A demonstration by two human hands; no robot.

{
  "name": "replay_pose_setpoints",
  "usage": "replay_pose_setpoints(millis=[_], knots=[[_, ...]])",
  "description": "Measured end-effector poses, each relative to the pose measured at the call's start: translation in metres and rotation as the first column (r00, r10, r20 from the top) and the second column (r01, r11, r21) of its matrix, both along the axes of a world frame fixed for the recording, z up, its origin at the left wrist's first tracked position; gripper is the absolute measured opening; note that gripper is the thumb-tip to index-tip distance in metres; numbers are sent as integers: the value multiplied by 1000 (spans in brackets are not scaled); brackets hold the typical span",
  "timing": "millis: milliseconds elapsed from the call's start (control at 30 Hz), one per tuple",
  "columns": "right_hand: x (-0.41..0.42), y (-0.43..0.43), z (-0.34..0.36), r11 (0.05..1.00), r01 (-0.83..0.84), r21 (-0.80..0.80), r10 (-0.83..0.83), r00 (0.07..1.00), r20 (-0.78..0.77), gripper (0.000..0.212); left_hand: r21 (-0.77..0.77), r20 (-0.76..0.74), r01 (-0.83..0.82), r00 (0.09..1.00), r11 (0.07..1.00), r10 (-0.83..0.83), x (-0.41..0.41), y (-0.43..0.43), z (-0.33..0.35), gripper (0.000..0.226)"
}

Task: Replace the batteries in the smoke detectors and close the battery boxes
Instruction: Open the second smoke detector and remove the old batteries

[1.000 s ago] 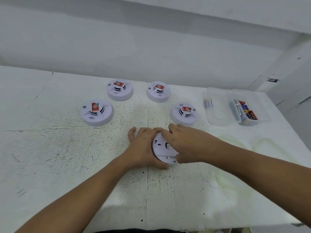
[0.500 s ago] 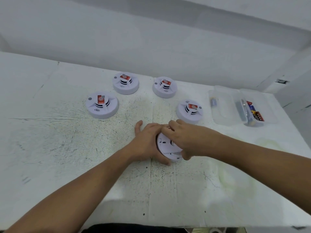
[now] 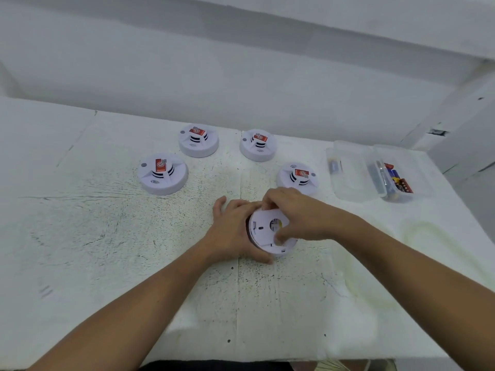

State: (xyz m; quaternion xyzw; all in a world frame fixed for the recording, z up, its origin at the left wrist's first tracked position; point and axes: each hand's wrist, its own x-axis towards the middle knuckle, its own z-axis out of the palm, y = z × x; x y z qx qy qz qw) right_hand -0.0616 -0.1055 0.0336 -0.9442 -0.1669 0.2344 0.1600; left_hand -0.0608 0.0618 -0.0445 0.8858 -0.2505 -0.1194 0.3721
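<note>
A white round smoke detector [image 3: 261, 231] lies upside down on the table, its flat back plate facing up and tilted toward me. My left hand [image 3: 235, 231] grips its left rim. My right hand [image 3: 297, 218] reaches over from the right, with fingers on the plate's far edge and thumb on its near side; a small yellow-and-dark opening shows by the fingers. Several more white detectors with red labels stand face up behind: one at the left [image 3: 162, 173], one at the back left [image 3: 198, 140], one at the back [image 3: 257, 144], one just behind my right hand [image 3: 297, 177].
A clear plastic box [image 3: 356, 180] lies open at the right with batteries [image 3: 393, 180] in its right half and one battery [image 3: 334, 166] in its left half. The speckled white table [image 3: 107, 236] ends at a wall behind and an edge near me.
The back plate of the held detector has come up at an angle and more of it shows. My right hand has shifted from covering it to pinching its edges.
</note>
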Motion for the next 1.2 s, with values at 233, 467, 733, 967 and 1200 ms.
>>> replay_pose_setpoints(millis=[233, 467, 733, 967, 1200], knots=[[-31, -5, -5, 916, 252, 312, -313, 935, 167, 37, 59, 74, -31, 997, 998, 27, 1, -4, -10, 112], [-48, -38, -35, 635, 642, 429, -763, 607, 222, 32, 51, 124, -48, 991, 998, 42, -1, -5, -16, 109], [-54, -28, -76, 738, 659, 144, -625, 589, 512, 32, 34, 134, -70, 989, 997, 64, -5, -2, -15, 124], [-48, -32, -70, 770, 630, -102, -504, 697, 511, 35, -13, 97, -52, 994, 999, 53, -5, 0, -11, 129], [-35, -17, -33, 798, 425, 428, -557, 791, 253, 7, -76, 40, 8, 999, 997, -5, -4, 6, -11, 111]])
